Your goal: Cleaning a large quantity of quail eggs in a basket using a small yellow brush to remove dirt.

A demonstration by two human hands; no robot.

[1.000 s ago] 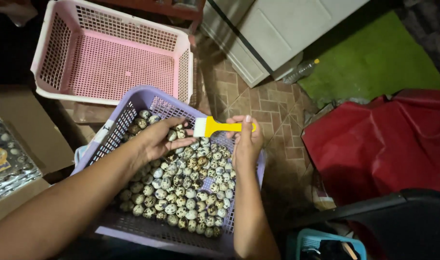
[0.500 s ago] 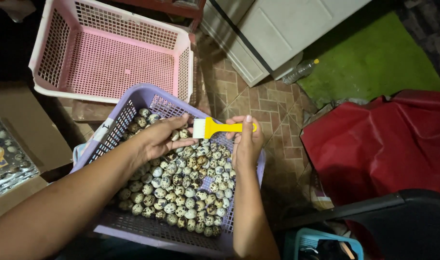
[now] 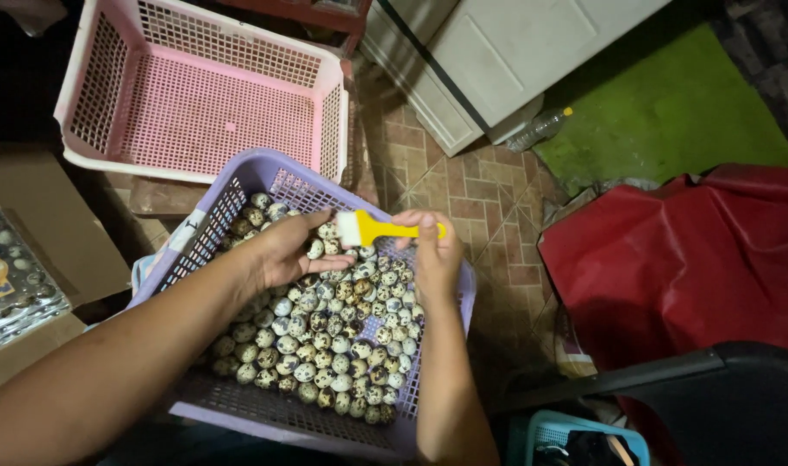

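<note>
Brushing looks barely begun, judging by the load — the purple mesh basket [image 3: 238,185] holds a big heap of speckled quail eggs [image 3: 325,345], while the pink basket [image 3: 204,103] beside it sits with nothing in it. Left hand [image 3: 286,250] is cupped, fingers partly curled, cradling a few eggs above the pile. Right hand [image 3: 433,255] is closed around the handle of a small yellow brush [image 3: 385,229], white bristles touching the cupped eggs. Nearly everything left, probably.

Pink basket [image 3: 195,112] and red cloth [image 3: 678,259] run off frame. My left hand [image 3: 286,255] covers some speckled eggs [image 3: 325,345]; how many it cups, I can't tell.
</note>
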